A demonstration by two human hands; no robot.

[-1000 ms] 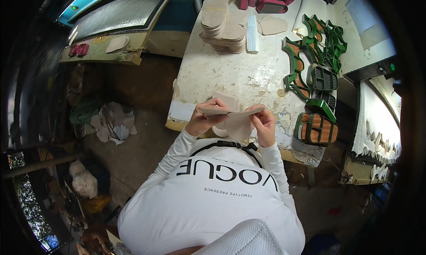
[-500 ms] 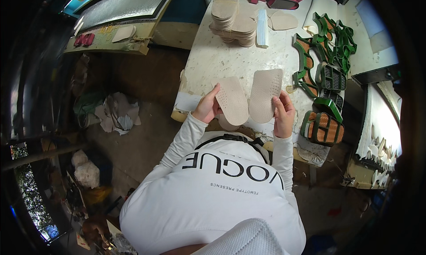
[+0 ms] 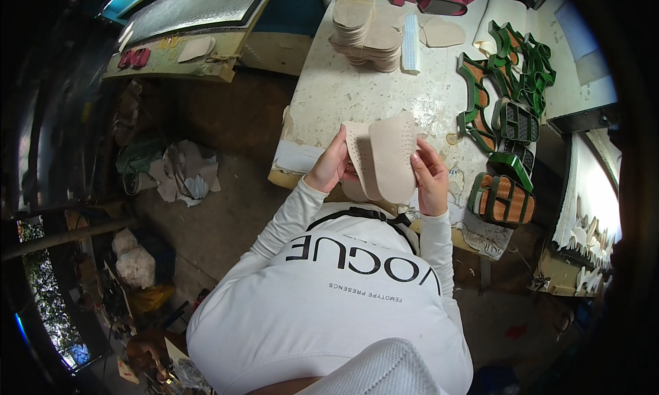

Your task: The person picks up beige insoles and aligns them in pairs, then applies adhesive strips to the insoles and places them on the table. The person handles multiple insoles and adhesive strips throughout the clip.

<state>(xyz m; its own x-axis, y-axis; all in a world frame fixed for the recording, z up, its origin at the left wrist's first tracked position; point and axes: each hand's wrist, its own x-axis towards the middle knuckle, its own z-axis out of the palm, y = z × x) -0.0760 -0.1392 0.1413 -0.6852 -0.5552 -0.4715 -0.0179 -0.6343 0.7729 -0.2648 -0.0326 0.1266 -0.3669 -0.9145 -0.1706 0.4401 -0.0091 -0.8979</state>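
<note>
Just over the near edge of the table, two beige perforated insoles are in my hands, brought together. The right insole point(image 3: 393, 158) stands in front and covers part of the left insole point(image 3: 359, 148). My left hand point(image 3: 329, 165) is closed on the outer edge of the left one, its fingers partly hidden behind it. The right insole's outer edge is pinched between thumb and fingers of my right hand point(image 3: 431, 178). Below the left insole, the rounded end of another beige piece point(image 3: 352, 191) shows; what bears it is hidden.
Stacked beige insoles point(image 3: 367, 41), a pale blue strip point(image 3: 410, 44) and a loose insole point(image 3: 443, 32) lie farther back on the white table point(image 3: 322, 103). Green sandals point(image 3: 508, 130) crowd its right side, maroon sandals point(image 3: 443, 0) its far end. Another bench point(image 3: 165, 64) stands at left.
The two insoles were side by side with a gap. Now they overlap, the right one moved left across the left one, and my hands are closer together.
</note>
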